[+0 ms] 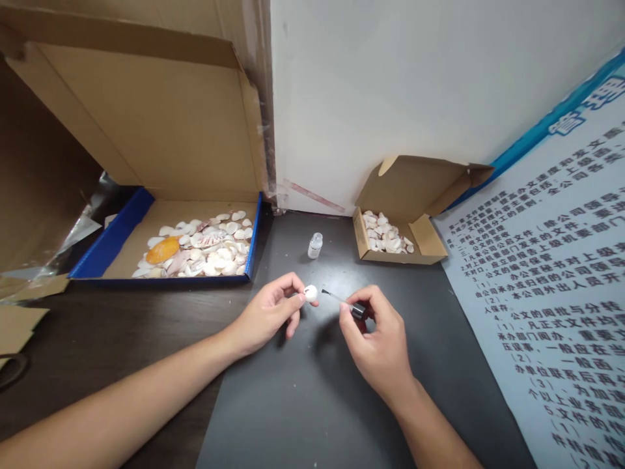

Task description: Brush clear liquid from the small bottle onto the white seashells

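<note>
Between thumb and fingers, my left hand [274, 305] pinches a small white seashell [311, 294] that carries a little dark mark. My right hand [378, 335] grips the black cap of a bottle brush [359, 310]; its thin stem points left. The dark brush tip is just right of the shell, with a small gap between them. Beyond both hands, a small clear glass bottle [315, 245] with a white label stands upright and uncapped on the dark mat [273, 404].
At the left, an open blue-sided cardboard box [85, 255] holds many pale shells and one large orange shell [163, 250]. A smaller open cardboard box [400, 258] with white shells stands at the back right. A printed poster [551, 280] borders the right side; a white wall rises behind.
</note>
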A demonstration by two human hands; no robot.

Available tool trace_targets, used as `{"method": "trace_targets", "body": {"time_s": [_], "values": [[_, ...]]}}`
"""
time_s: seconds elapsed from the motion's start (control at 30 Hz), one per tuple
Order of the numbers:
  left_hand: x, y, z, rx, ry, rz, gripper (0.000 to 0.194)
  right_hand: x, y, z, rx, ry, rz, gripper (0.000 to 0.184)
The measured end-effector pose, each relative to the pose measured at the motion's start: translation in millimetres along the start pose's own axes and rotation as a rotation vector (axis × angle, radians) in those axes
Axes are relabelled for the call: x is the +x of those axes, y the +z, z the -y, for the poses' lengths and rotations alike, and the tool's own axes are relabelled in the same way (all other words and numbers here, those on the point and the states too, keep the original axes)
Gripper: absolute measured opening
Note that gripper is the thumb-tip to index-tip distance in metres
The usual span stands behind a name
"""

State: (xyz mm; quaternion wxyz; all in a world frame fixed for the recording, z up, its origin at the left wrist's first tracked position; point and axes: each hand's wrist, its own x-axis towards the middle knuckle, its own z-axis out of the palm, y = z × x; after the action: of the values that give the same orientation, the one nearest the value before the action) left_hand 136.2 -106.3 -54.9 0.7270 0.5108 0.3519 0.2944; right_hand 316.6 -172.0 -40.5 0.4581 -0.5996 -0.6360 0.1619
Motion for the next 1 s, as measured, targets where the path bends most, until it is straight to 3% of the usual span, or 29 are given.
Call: {"method": "trace_targets", "body": {"time_s": [0.13, 0.27, 0.43, 0.6, 0.8, 1.0], "values": [[0.8, -0.7, -0.2, -0.011, -0.009, -0.006, 0.035, 0.5, 1.0, -0.9, 0.037, -0.035, 0.068, 0.007], [1.3, -0.3, -0.7, 0.001, -0.013, 0.01, 0.034, 1.1, 0.9, -2.3, -0.001, 0.038, 0.005, 0.008], [1.7, -1.5, -0.8, 0.037, -0.033, 0.02, 0.027, 1.2, 0.6, -3.4, 0.054, -0.007, 0.07, 0.008], [1.3, -2.9, -0.3, 0.05, -0.059, 0.007, 0.023, 3.5, -0.1, -5.3, -0.003, 0.055, -0.009, 0.011], [1.3, -2.2, -1.6, 0.076, -0.069, 0.012, 0.027, 2.3, 0.7, -1.6, 0.089, 0.025, 0.127, 0.011], [-0.2, -1.2, -3.2, 0.12, -0.048, -0.004, 0.026, 4.0, -1.9, -6.0, 0.024, 0.129, 0.026, 0.015]]}}
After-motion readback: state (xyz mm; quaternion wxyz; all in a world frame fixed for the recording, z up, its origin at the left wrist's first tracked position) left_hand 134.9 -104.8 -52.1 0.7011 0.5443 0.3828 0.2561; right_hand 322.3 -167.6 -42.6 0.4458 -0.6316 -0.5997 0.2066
